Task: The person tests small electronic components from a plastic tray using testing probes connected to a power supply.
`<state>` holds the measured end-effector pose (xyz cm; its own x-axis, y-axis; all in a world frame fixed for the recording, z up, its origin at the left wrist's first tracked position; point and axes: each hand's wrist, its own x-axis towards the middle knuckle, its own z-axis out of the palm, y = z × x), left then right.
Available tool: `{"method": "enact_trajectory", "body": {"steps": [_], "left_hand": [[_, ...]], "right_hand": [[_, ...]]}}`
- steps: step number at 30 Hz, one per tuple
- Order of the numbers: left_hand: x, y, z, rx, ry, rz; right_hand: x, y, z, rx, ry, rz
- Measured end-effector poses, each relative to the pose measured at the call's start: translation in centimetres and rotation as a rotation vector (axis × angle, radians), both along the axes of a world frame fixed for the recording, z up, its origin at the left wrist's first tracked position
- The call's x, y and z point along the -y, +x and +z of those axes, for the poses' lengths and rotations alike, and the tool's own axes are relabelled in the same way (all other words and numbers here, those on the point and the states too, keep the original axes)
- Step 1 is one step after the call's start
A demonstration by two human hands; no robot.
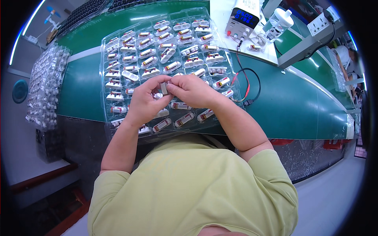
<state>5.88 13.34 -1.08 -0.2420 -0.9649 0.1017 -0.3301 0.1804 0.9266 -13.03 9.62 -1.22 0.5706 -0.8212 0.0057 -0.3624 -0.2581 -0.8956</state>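
Right now both hands meet over the clear tray (118,47): left hand (145,103) and right hand (191,91) pinch one small white part (164,88) between closed fingertips. A slip could drop it among filled pockets, I reckon.

The person wears a loose, pale yellow-green T-shirt (189,188) of plain cloth with short sleeves (no print shows on it). The sleeves end just above the elbows, their hems wide and slightly creased. Beyond the shirt's sleeves both forearms are bare, and the left hand (143,103) and right hand (193,90) carry no gloves, rings or watch.
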Motion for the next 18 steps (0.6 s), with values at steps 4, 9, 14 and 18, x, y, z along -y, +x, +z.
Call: {"method": "enact_trajectory", "body": {"steps": [4,9,14,18], "left_hand": [[1.2,2.2,-1.1,0.004,0.104,0.198],[2.8,4.6,-0.6,-0.081,0.073,0.389],[2.5,4.0,-0.5,0.633,-0.097,0.15],[2.2,3.5,-2.2,0.642,-0.461,0.276]], "right_hand": [[-0.1,-0.4,0.3,0.07,0.031,-0.059],[1.4,-2.1,0.3,0.293,0.218,-0.26],[1.1,-0.8,-0.8,0.346,0.191,-0.219],[0.6,-0.6,0.4,0.222,0.228,-0.222]]}}
